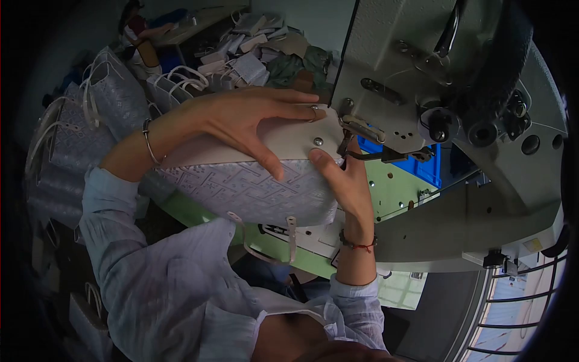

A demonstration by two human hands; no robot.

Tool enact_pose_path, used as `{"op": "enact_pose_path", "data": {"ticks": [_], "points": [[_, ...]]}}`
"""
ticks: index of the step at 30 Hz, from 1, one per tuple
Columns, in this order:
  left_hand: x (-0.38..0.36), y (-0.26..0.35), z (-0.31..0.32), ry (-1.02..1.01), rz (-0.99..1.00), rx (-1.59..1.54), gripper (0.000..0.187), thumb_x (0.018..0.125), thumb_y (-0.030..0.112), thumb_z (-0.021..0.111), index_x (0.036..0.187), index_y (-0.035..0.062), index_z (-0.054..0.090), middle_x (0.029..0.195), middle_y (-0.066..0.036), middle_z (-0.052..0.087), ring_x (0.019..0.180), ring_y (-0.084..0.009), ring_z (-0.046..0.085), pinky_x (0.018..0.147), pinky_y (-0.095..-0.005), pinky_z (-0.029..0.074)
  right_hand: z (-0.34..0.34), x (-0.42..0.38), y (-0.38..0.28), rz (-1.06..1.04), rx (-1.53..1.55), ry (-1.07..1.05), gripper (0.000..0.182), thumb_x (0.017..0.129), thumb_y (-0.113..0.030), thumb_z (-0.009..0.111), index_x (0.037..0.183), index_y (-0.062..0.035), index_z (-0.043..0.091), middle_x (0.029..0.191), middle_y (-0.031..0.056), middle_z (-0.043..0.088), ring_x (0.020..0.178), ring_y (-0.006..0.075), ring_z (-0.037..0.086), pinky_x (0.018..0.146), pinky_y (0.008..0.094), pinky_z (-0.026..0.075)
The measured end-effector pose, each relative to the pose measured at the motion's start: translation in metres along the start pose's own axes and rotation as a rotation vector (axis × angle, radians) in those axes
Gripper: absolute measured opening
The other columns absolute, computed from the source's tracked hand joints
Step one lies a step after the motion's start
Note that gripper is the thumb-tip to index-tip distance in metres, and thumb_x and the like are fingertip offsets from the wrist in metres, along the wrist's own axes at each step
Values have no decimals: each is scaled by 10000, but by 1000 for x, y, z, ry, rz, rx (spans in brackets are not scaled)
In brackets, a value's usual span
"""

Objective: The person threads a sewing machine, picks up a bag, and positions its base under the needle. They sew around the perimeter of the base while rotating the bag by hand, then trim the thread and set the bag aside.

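Note:
A silvery patterned bag with a plain pale base lies on its side at the head of a sewing machine. My left hand rests on the pale base with its fingers spread, the thumb reaching over the edge onto the patterned side. At the bag's right end my right hand grips the corner, thumb on top near a metal stud; its other fingers are mostly hidden. The base's corner touches the machine's presser parts. Pale handle straps hang from the bag's lower edge.
Several similar bags stand at the left, and a heap of bag pieces lies at the back. A person sits at a far table. Behind the machine head is a blue tray; a barred window is at lower right.

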State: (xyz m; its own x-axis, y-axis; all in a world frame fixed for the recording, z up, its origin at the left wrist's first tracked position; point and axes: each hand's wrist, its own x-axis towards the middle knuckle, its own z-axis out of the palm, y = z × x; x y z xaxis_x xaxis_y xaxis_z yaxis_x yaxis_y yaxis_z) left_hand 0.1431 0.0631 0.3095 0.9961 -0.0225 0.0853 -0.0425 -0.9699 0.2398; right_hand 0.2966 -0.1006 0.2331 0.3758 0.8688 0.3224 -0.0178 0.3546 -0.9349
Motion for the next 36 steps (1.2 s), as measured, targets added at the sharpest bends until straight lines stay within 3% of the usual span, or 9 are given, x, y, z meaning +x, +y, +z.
{"op": "enact_pose_path", "data": {"ticks": [1,7,21,26,28,30,33,35,36], "points": [[-2,1,3,84,47,-13,938,635,541,818,1347,11,515,1364,-185,503,1204,-370,536,973,-444,460,-2,0,0,19,11,-22,484,798,-155,718,1210,37,551,1110,110,620,1019,181,580,903,312,467],[-23,30,12,122,-117,188,877,764,562,721,1425,59,442,1449,-184,421,1290,-394,471,1038,-471,425,-24,11,16,27,2,-186,600,782,-208,735,1286,41,527,1179,111,603,1071,187,550,961,315,432],[-34,81,18,195,-363,80,849,792,535,717,1440,66,433,1415,-202,425,1211,-408,527,985,-482,451,-19,-10,14,74,56,-267,718,829,-249,647,1451,-12,378,1290,121,530,1165,204,492,1021,324,384],[-42,79,29,248,-406,-4,894,764,549,735,1434,40,433,1433,-201,409,1261,-386,496,1020,-473,425,25,-50,31,-337,-308,114,746,914,-297,482,1500,58,187,1508,238,284,1385,344,301,1145,413,221],[-64,67,51,492,-218,-199,881,801,571,706,1418,4,434,1420,-219,424,1240,-367,527,982,-415,469,35,-59,37,-387,-377,181,738,957,-305,433,1499,89,122,1553,271,172,1432,392,192,1170,436,137],[-99,63,92,694,42,-988,871,820,550,705,1437,5,419,1504,-192,352,1307,-320,469,1063,-424,402,39,-64,40,-376,-356,206,744,976,-328,395,1498,105,87,1574,285,105,1464,418,109,1187,446,69],[-113,128,136,927,421,-1439,868,847,564,669,1454,10,392,1538,-168,318,1308,-313,465,1100,-458,355,42,-62,37,-356,-367,229,732,999,-363,336,1508,91,70,1586,279,79,1481,405,58,1192,440,40],[-132,143,142,1043,-19,-1757,892,814,555,710,1456,47,353,1528,-196,311,1331,-336,424,1089,-481,353,45,-62,37,-309,-344,233,716,1007,-361,311,1510,88,69,1591,270,67,1484,397,48,1194,436,40],[-139,148,150,1058,-102,-1715,890,804,551,720,1443,52,351,1521,-200,314,1330,-337,423,1086,-483,354,47,-62,37,-286,-335,236,710,1010,-360,302,1510,87,68,1593,267,63,1485,394,45,1195,435,40]]}}
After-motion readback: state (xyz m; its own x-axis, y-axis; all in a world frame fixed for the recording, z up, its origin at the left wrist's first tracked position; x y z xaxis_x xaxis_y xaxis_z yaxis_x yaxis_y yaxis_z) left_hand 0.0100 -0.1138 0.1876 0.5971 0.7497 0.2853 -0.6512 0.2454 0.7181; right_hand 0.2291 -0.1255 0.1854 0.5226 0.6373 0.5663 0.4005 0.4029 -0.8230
